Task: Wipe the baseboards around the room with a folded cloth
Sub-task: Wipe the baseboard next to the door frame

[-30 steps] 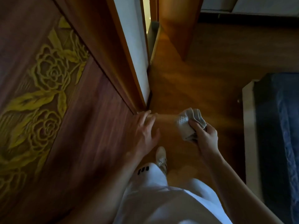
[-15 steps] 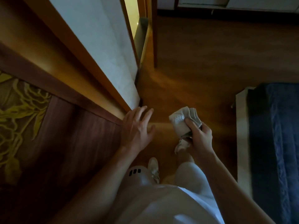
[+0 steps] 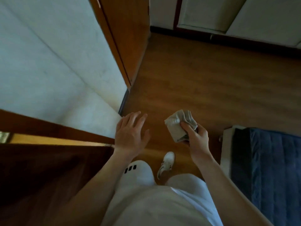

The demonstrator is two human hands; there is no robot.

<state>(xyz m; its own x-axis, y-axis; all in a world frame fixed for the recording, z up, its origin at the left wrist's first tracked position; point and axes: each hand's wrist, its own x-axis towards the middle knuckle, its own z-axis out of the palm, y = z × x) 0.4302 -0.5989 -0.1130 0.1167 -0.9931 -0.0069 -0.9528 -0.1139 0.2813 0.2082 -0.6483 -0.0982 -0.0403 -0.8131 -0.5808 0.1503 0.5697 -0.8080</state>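
A folded pale grey cloth (image 3: 179, 123) is pinched in my right hand (image 3: 196, 136), held above the wooden floor, right of centre. My left hand (image 3: 131, 132) hovers with fingers spread and nothing in it, near the corner of the white wall (image 3: 57, 70) and the edge of a dark wooden door (image 3: 48, 168). A short dark baseboard strip (image 3: 123, 101) runs at the foot of the white wall just beyond my left hand. Another dark baseboard (image 3: 228, 40) lines the far wall at the top. Neither hand touches a baseboard.
A bed with a blue quilt (image 3: 268, 168) and pale frame stands at the right. An orange-brown wooden door frame (image 3: 123, 38) rises at top centre. My white-trousered legs and a white shoe (image 3: 167, 162) stand on the wooden floor (image 3: 203, 79).
The view has swung away from the carved dark door toward the white wall and the far baseboard. Both hands keep the same pose, the cloth still held in the right.
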